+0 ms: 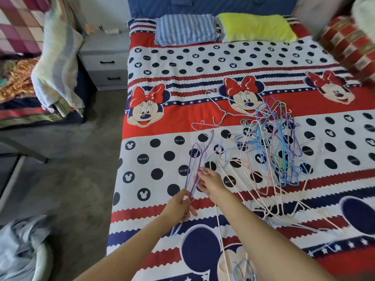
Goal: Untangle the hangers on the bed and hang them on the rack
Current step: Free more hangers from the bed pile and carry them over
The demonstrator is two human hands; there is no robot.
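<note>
the left hand [180,205] has its fingers curled round the lower end of a thin purple wire hanger [195,169], lifting it off the cartoon-print bed cover [154,179]; the right hand [211,182], just beyond and beside it, reaches into the same purple wires, fingers bent, though whether it truly pinches one i cannot tell; well off to the right of both hands, the big knot of pastel wire hangers [272,147] lies heaped on the bed, with pale strays trailing under the right forearm; no rack in view, nothing hung that we can see; early going by my reckoning, nearly the whole pile left to sort
</note>
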